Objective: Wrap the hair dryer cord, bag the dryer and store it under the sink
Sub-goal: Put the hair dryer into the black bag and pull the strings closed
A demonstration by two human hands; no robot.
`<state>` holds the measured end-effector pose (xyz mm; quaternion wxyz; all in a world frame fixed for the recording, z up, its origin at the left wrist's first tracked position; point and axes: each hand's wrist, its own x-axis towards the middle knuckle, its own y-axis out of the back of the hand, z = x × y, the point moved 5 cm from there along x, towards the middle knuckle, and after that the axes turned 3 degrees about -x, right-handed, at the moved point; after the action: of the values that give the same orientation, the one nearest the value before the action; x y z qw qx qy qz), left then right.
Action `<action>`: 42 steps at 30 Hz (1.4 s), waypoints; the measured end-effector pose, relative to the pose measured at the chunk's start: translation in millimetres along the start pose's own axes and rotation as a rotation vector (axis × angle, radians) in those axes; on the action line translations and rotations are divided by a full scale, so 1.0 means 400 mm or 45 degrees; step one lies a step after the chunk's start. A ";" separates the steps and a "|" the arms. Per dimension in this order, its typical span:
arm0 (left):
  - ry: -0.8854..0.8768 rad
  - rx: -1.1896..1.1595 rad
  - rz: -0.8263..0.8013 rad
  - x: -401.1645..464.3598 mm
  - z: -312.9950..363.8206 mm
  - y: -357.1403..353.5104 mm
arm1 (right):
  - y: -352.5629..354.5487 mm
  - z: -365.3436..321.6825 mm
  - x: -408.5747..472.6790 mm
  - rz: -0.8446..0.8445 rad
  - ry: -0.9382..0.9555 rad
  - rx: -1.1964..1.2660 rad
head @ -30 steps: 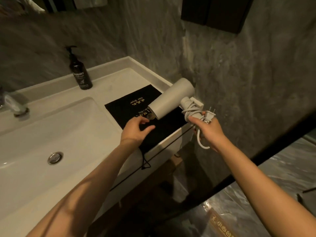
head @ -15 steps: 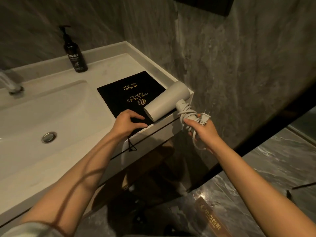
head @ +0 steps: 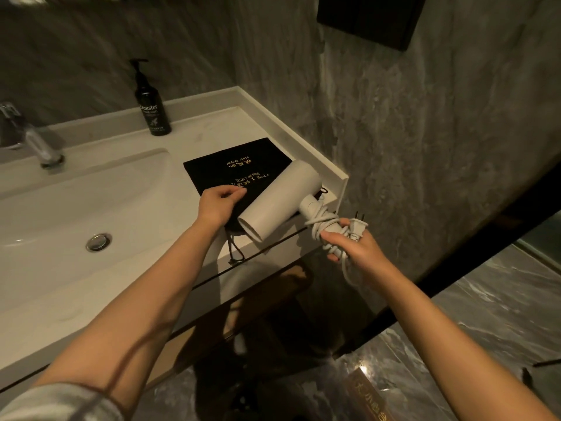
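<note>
Head view, looking down at a white vanity table (head: 212, 129) in a corner of grey stone walls. The right hand (head: 355, 247) grasps the handle of the white hair dryer (head: 279, 205), fingers curled over the cord (head: 321, 218) wound round that handle; the plug (head: 358, 227) sticks up beside the thumb, and a loop of cord hangs below the hand. The dryer's barrel lies across the table's front right corner, nozzle toward the viewer, handle out past the front edge. The left hand (head: 218, 203) pinches the near edge of the black drawstring bag (head: 233, 168), which lies flat on the table between the basin (head: 76, 208) and the raised right rim; its drawstring (head: 235, 253) dangles over the front edge. A dark pump bottle (head: 151, 107) stands at the back wall, well apart from the bag; the faucet (head: 36, 144) is at far left. Below the table lies a dark open space above the marble floor (head: 501, 314).
</note>
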<state>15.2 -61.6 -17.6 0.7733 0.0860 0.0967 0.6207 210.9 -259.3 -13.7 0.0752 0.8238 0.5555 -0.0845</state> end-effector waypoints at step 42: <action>-0.198 0.033 -0.254 0.022 0.060 0.014 | -0.216 0.010 0.194 0.004 -0.111 -0.093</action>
<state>18.0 -52.2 6.6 0.8352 0.1336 0.0526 0.5308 159.0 -158.0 -37.6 0.1295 0.8170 0.5529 -0.0998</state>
